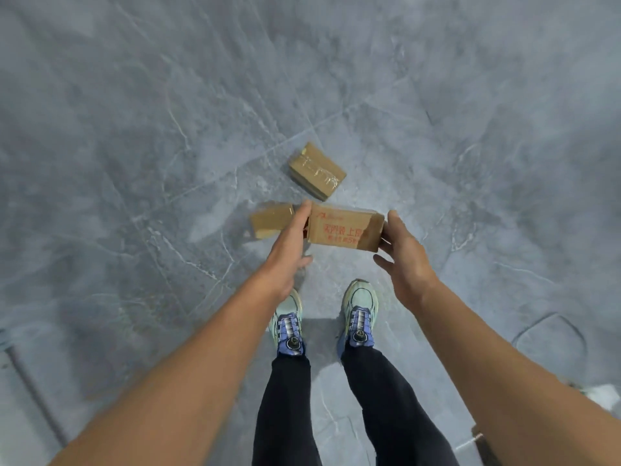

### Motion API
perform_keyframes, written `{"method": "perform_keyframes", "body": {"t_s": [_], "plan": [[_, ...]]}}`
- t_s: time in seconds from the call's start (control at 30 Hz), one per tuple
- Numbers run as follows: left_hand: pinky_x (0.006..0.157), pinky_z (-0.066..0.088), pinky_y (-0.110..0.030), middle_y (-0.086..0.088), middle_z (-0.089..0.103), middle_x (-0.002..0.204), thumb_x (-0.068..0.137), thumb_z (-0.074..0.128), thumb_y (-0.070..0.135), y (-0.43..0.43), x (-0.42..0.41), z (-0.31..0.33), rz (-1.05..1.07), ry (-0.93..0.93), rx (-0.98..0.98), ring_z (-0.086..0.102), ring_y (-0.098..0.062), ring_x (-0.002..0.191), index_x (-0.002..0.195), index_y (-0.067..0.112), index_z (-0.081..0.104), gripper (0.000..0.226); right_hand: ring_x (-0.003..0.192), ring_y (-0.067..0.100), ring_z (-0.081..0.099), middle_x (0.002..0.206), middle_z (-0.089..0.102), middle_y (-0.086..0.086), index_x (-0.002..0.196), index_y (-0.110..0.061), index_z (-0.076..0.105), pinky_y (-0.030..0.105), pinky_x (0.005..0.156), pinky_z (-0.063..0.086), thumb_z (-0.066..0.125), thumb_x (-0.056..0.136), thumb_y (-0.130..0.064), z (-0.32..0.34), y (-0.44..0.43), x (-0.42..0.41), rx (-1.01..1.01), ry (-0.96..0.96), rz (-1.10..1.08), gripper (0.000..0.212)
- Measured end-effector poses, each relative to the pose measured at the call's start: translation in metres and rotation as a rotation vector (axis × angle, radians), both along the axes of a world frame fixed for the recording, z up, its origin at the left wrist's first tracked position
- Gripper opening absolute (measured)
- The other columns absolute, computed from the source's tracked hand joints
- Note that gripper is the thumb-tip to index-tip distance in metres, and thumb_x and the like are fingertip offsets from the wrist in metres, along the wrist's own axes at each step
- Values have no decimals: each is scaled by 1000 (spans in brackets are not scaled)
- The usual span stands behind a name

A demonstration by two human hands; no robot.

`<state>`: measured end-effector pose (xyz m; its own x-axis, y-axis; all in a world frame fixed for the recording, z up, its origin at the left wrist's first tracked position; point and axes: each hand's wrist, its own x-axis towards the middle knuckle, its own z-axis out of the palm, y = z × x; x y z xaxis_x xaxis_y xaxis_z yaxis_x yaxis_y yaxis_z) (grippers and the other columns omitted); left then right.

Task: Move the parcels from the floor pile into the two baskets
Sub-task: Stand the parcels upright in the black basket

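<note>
A cardboard parcel with red print [346, 230] is clamped between my two hands above the grey floor. My left hand [289, 243] presses flat against its left end with straight fingers. My right hand [403, 253] presses its fingers against the right end, with the thumb spread free below. Two more brown taped parcels lie on the floor: one [317, 170] just beyond the held parcel, the other [270, 220] to the left, partly hidden behind my left hand. No basket is in view.
My feet in pale green and blue shoes [359, 317] stand right below the held parcel. A grey rail [30, 381] runs along the bottom left. A white object [601, 395] and a brown corner [484, 442] show at the bottom right.
</note>
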<state>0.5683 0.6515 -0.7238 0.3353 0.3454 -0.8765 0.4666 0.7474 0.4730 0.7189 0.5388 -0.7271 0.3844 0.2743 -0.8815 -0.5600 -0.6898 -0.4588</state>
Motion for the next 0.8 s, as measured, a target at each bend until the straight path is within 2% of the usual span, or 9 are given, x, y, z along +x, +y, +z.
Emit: {"method": "perform_keyframes", "body": {"t_s": [0.1,0.17,0.3,0.37,0.47,0.53,0.6,0.67,0.8], "plan": [[117,38,-47,6,43,159,103,33,67,14,-9,76,69,-58,48,41,-12,142,158,31,39,65,128,11,58,123,68,-11,121,-29,69,48,120,39,34,111,-52,75,17,1,64,-49,52,44],[120,36,-50,7,46,156,102,34,69,21,-15,121,96,-62,44,44,-11,135,156,34,42,65,126,10,59,120,69,-13,112,-33,69,48,120,39,32,111,-51,123,28,0,94,-67,80,41],[120,38,-51,12,51,149,102,32,69,31,-32,205,160,-119,109,44,-11,142,149,37,49,59,130,15,57,118,67,-15,112,-35,68,49,120,39,31,112,-50,215,52,-9,181,-121,186,39],[117,40,-48,18,56,138,103,32,68,32,-38,241,207,-137,137,47,-6,136,136,44,56,48,130,16,57,117,66,-14,115,-34,67,48,119,39,31,112,-49,252,61,-12,211,-150,257,39],[112,43,-43,27,56,122,102,32,70,25,-53,293,306,-152,204,49,8,118,120,53,56,34,119,7,60,115,68,-13,110,-38,69,43,116,42,32,111,-50,304,71,-21,267,-188,379,39],[111,45,-44,28,55,124,101,32,72,13,-61,318,369,-154,247,48,12,116,121,54,56,36,117,6,60,117,69,-11,110,-37,69,44,116,41,31,111,-50,332,73,-24,308,-188,455,40],[112,46,-46,28,57,125,101,33,72,2,-70,343,452,-155,287,48,11,119,122,53,56,37,122,13,59,125,69,-6,114,-36,69,47,118,39,31,111,-52,357,77,-27,349,-190,526,42],[113,44,-48,26,58,130,101,33,72,-12,-79,366,529,-157,304,49,8,124,128,49,58,43,126,17,57,130,66,-4,109,-40,68,49,119,38,30,110,-53,380,81,-33,382,-190,600,40],[111,45,-46,17,60,142,100,34,73,-38,-106,402,681,-155,357,49,-3,135,141,41,59,58,129,19,56,125,65,-4,103,-39,66,46,119,40,30,112,-49,423,91,-59,485,-182,725,38]]}}
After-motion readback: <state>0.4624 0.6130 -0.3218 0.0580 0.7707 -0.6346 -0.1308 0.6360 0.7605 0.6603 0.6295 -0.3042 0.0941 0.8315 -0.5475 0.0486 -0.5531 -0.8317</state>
